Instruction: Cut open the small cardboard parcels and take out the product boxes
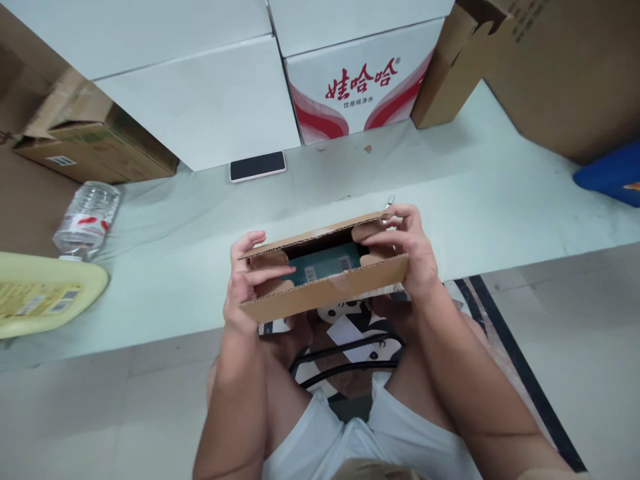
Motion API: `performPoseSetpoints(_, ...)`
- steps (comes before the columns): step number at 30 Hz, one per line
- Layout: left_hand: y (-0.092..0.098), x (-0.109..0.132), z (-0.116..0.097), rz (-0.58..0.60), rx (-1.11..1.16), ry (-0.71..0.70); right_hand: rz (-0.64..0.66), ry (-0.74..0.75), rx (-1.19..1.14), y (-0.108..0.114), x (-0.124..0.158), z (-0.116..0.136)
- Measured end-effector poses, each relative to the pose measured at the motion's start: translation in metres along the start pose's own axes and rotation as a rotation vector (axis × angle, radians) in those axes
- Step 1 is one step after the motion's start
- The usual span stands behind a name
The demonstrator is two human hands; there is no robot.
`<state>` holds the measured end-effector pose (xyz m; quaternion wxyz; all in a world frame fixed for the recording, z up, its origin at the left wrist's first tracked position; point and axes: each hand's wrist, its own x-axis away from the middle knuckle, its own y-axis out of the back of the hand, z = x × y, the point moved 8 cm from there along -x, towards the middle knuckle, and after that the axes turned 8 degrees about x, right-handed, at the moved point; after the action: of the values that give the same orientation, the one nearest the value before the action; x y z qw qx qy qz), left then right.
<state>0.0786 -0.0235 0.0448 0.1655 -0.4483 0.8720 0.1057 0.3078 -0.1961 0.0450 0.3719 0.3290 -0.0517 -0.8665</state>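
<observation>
I hold a small brown cardboard box (325,292) over my lap, at the near edge of the pale table (450,193). Its top end is open and a dark green item (325,265) with small labels shows inside. My left hand (245,280) grips the box's left end, thumb and a finger pressing the left inner flap. My right hand (410,250) wraps round the right end, its fingers folded over the right flap.
A phone (257,166) lies face up at the back of the table. White cartons (200,100), a red-and-white printed carton (360,87) and brown boxes (550,67) line the far side. A plastic water bottle (86,219) and a yellow container (45,293) lie left. A blue object (610,173) sits right.
</observation>
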Motion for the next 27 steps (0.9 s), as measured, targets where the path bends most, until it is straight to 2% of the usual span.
performPoseSetpoints(2,-0.002,0.0,-0.006,0.098,-0.033,-0.054,0.064,0.033,0.046,-0.005,0.002,0.003)
performPoseSetpoints(4,-0.001,0.001,-0.01,0.136,-0.025,-0.104,0.116,0.08,0.076,-0.008,0.004,0.006)
performPoseSetpoints(7,0.003,0.003,-0.015,0.08,0.019,-0.176,0.17,0.124,0.097,-0.013,0.009,0.012)
performPoseSetpoints(10,0.007,0.003,-0.017,0.006,0.079,-0.185,0.165,0.135,0.1,-0.017,0.014,0.016)
performPoseSetpoints(12,0.011,0.001,-0.016,-0.036,0.125,-0.171,0.118,0.147,0.08,-0.02,0.017,0.018)
performPoseSetpoints(17,0.029,-0.002,-0.011,-0.181,0.259,-0.139,-0.202,0.148,-0.081,-0.011,0.021,0.016)
performPoseSetpoints(19,0.036,-0.002,-0.018,-0.23,0.26,-0.126,-0.202,0.151,-0.118,-0.015,0.022,0.015)
performPoseSetpoints(21,0.04,-0.003,-0.036,-0.253,0.228,-0.12,-0.143,0.148,-0.125,-0.021,0.023,0.013)
performPoseSetpoints(23,0.038,-0.006,-0.074,-0.236,0.128,-0.217,-0.069,0.146,-0.127,-0.026,0.025,0.012)
performPoseSetpoints(24,0.03,-0.009,-0.097,-0.184,0.042,-0.281,-0.024,0.153,-0.129,-0.028,0.026,0.011)
performPoseSetpoints(26,-0.004,-0.021,-0.136,0.04,-0.189,-0.345,0.069,0.177,-0.122,-0.031,0.029,0.012)
performPoseSetpoints(27,-0.031,-0.029,-0.141,0.23,-0.32,-0.252,0.11,0.188,-0.108,-0.031,0.031,0.011)
